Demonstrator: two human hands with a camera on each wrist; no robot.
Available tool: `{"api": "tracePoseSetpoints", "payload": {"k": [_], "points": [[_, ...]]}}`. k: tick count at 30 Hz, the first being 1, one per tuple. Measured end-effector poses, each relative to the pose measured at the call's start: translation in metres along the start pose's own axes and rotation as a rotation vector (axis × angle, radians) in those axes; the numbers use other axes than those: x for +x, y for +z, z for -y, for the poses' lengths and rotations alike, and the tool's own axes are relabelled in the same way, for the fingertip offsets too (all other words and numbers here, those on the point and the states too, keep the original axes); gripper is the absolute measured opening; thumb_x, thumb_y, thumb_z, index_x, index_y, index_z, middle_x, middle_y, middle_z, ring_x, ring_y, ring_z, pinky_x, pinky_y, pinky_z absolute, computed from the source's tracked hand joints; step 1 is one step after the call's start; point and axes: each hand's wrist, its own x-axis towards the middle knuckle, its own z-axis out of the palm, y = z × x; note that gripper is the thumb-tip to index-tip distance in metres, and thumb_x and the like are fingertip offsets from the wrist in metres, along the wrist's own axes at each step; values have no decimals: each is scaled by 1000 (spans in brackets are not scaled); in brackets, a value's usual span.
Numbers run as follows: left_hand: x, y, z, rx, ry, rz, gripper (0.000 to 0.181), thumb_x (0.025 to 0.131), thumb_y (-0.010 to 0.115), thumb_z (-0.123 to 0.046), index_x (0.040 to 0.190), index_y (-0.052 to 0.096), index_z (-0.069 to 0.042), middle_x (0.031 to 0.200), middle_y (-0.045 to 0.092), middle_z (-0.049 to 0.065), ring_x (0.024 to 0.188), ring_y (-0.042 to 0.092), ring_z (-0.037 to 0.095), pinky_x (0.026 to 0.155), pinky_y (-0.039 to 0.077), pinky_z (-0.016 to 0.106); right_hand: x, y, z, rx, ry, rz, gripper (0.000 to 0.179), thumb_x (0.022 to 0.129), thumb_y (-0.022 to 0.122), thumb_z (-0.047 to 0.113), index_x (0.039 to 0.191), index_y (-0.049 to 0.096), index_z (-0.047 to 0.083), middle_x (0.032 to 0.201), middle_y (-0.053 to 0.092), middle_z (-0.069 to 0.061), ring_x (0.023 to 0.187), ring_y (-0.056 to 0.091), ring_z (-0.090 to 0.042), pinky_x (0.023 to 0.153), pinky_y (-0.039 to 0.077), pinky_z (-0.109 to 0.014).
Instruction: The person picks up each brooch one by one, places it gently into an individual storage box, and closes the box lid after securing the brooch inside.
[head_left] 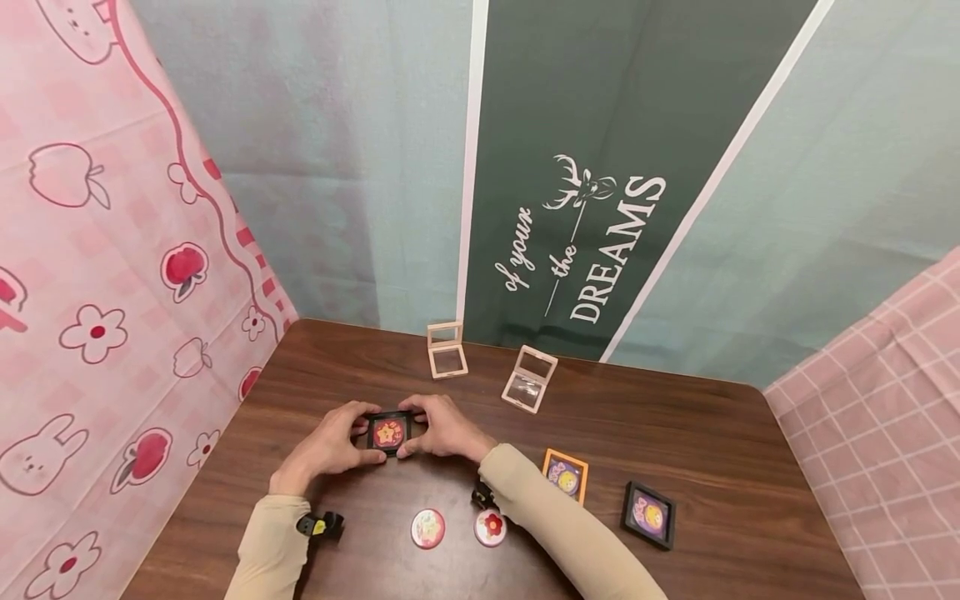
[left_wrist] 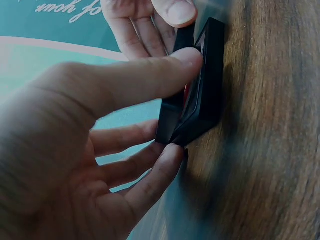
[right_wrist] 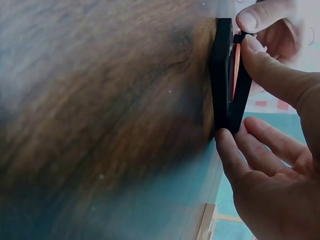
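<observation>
A black hinged display frame (head_left: 390, 413) lies at the left-middle of the table, its two halves nearly together with a narrow gap, as both wrist views show. Inside it is a round red badge (head_left: 389, 433) with a yellow star; its red edge shows in the gap. My left hand (head_left: 335, 439) grips the frame's left side, thumb at the near edge and fingers at the far edge. On the opposite side my right hand (head_left: 444, 429) holds it the same way. In the left wrist view the thumb presses the upper half (left_wrist: 172, 112) of the frame.
Two pale hinged frames, one left (head_left: 448, 360) and one right (head_left: 524, 390), stand open at the back. Two round badges, one pale pink (head_left: 428, 529) and one with a red flower (head_left: 491, 527), lie in front. An orange frame (head_left: 583, 481) and another black frame (head_left: 648, 515) lie right.
</observation>
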Motion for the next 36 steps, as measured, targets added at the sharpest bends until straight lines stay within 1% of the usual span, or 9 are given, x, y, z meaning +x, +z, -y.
{"api": "tracePoseSetpoints", "payload": {"k": [5,9,17,22,25,31,33,36], "points": [[0,0,-2,-8,-5,-5,72,77,98,-24,136,63,-1,129,66,18,117,70,34,100,58,52,0,1,1,-24,-10,-14,73,72,102,19,135,68,4,136,70,-12,122,71,-25,100,56,-22],[0,-1,-3,-22,-12,-5,70,77,98,-21,135,63,-2,126,65,15,117,69,33,99,58,51,-1,3,2,-22,0,-24,72,71,103,19,133,69,6,135,71,-11,121,72,-23,99,56,-21],[1,0,-2,-45,-28,-3,69,76,99,-19,133,64,-3,125,65,14,118,69,33,99,59,50,-1,6,4,-2,27,-39,70,69,103,17,130,70,8,134,71,-10,118,73,-23,97,57,-21],[1,1,-1,-57,-32,-7,69,75,100,-17,132,64,-3,126,64,14,118,69,34,99,59,50,-1,6,5,-19,26,-53,69,68,104,17,129,71,9,132,72,-8,116,74,-20,96,57,-21],[1,1,0,-56,-28,-14,69,74,100,-16,131,64,-3,126,64,15,118,69,34,99,59,50,-1,7,5,-42,18,-55,69,68,104,18,128,71,10,131,73,-7,114,74,-18,95,57,-21],[0,1,1,-40,-24,-26,69,74,100,-17,131,64,-3,124,65,14,116,69,33,98,59,51,-1,7,5,-62,-11,-53,69,70,103,21,130,71,10,131,73,-7,115,73,-18,95,57,-21],[1,0,0,-29,-20,-20,71,73,101,-19,131,63,-3,124,65,14,115,69,33,98,58,51,-2,6,5,-95,-38,-53,70,71,103,23,131,70,9,131,73,-7,115,72,-18,97,56,-22],[2,-2,-3,3,-13,5,77,74,101,-26,135,61,-2,127,65,15,116,67,33,99,57,53,-6,4,4,-145,-73,-54,72,73,102,26,134,67,8,132,72,-8,117,70,-18,99,55,-24]]}}
